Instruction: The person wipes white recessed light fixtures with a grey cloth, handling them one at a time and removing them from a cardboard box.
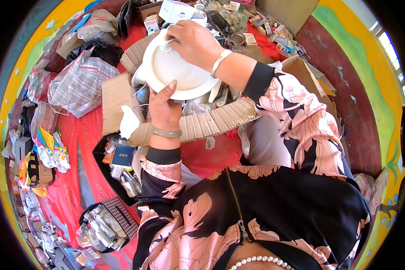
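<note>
Your left grip point(164, 105) is closed on the lower edge of the white round dish point(180, 74), thumb on its face, the other fingers mostly hidden beneath. Your right grip point(195, 42) is bunched at the upper rim, pinching a small white scrap point(170, 44) (tissue or film, I can't tell which). The dish is up above the open cardboard carton point(202, 125), tilted with its face toward you. You look to be midway through handling this one piece: it is in hand and not yet set down. The carton below holds more, including crumpled clear plastic point(197, 107).

The dish and your right forearm cover much of the carton's mouth, and its near wall stands between the contents and your lap. To your left are a black box with a dark blue packet point(123, 155), a houndstooth-patterned box point(121, 216) of small packages and a plaid bag point(82, 83), with red sheeting point(67, 135) beneath. Beyond the carton, a small white box point(175, 11) and mixed goods crowd the far side.
</note>
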### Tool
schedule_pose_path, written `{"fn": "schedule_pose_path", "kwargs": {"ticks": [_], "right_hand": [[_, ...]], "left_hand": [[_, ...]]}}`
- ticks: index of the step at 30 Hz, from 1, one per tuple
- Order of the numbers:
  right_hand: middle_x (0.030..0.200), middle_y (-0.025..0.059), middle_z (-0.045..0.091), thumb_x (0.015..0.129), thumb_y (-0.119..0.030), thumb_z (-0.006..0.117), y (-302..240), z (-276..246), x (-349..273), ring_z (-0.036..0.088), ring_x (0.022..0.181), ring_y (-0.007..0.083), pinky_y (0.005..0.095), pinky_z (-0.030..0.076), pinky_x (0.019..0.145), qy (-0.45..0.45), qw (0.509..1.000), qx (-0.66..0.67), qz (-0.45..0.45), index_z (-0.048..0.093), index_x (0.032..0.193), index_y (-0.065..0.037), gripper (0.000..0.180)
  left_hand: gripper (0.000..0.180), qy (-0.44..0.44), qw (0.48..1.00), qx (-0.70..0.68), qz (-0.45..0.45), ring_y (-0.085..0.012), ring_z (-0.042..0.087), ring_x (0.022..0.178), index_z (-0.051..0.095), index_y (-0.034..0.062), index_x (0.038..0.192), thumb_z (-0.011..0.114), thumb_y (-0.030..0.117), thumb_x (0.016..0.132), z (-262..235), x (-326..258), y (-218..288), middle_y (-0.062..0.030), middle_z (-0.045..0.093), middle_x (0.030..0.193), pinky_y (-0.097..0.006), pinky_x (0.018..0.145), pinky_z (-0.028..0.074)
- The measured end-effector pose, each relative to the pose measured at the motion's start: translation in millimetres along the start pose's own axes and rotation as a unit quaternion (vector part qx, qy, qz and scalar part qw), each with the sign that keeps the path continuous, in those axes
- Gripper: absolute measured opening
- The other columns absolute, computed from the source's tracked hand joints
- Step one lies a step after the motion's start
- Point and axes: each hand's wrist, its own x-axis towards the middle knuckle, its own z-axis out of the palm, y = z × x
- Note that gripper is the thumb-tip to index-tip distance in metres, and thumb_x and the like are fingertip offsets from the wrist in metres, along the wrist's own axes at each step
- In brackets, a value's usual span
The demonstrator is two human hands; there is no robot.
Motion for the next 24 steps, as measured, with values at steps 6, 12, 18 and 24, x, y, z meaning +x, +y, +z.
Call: {"fn": "schedule_pose_path", "kwargs": {"ticks": [6,12,18,24], "right_hand": [[0.092,0.0115,0.061,0.076,-0.011,0.059,-36,15,-20,0.059,0.090,0.0291,0.0368,0.047,0.082,-0.200,0.969,0.116,-0.088,0.064,0.092,-0.006,0.017],[0.096,0.0066,0.060,0.070,-0.003,0.061,-59,-2,-35,0.056,0.094,0.0269,0.0356,0.047,0.083,-0.292,0.940,0.098,-0.149,0.063,0.090,-0.007,0.020],[0.092,0.0063,0.056,0.067,0.000,0.060,-37,-38,-49,0.056,0.093,0.0261,0.0374,0.046,0.082,-0.328,0.919,0.077,-0.206,0.061,0.083,-0.007,0.017],[0.087,0.0053,0.056,0.071,-0.002,0.058,-9,-63,-18,0.056,0.092,0.0237,0.0378,0.044,0.082,-0.189,0.947,-0.191,-0.177,0.061,0.080,-0.009,0.012]], "left_hand": [[0.068,0.050,0.994,-0.089,-0.030,-0.0246,0.049,0.119,0.044,0.0099,0.130,0.055,0.057,0.083,3,1,-2,-0.0072,0.051,0.127,-0.042,0.098,0.040],[0.062,0.050,0.994,-0.077,-0.051,-0.0250,0.055,0.108,0.048,0.0068,0.126,0.052,0.054,0.086,-29,8,8,-0.0103,0.057,0.119,-0.039,0.092,0.045],[0.048,0.066,0.993,-0.098,-0.011,-0.0271,0.058,0.106,0.047,0.0017,0.125,0.055,0.034,0.091,-12,12,9,-0.0126,0.057,0.120,-0.039,0.090,0.047],[0.050,0.101,0.994,-0.042,-0.001,-0.0280,0.055,0.113,0.043,-0.0004,0.129,0.056,0.029,0.091,-8,12,9,-0.0138,0.054,0.126,-0.043,0.096,0.046]]}}
